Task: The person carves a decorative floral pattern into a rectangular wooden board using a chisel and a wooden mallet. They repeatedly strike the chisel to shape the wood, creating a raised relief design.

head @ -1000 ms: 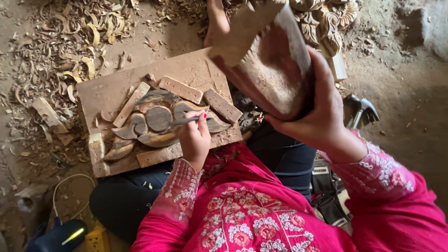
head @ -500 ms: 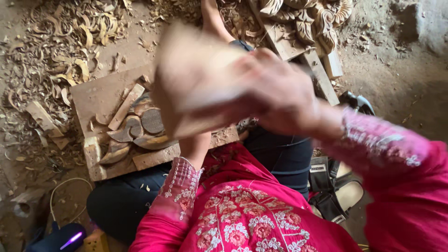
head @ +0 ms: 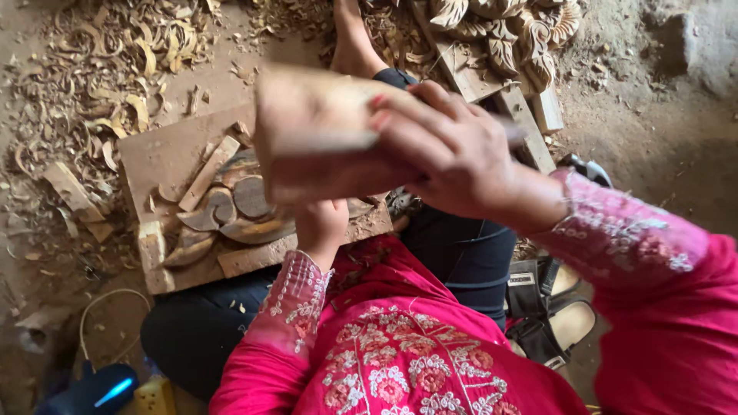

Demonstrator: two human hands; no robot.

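While the left hand [head: 321, 224] rests closed low on the carved wood piece [head: 231, 211] on its board [head: 165, 157], the right hand [head: 453, 154] grips a wooden block [head: 323, 131] tightly above it.

Support surface as I see it: bare dirt floor [head: 661, 154]. At ten o'clock, curled wood shavings [head: 100, 77] and one loose offcut [head: 69, 192]. At one o'clock, carved ornamental wood pieces [head: 507, 38]. At four o'clock, a sandal [head: 569, 319]. At seven o'clock, a dark lamp with blue light [head: 96, 388].
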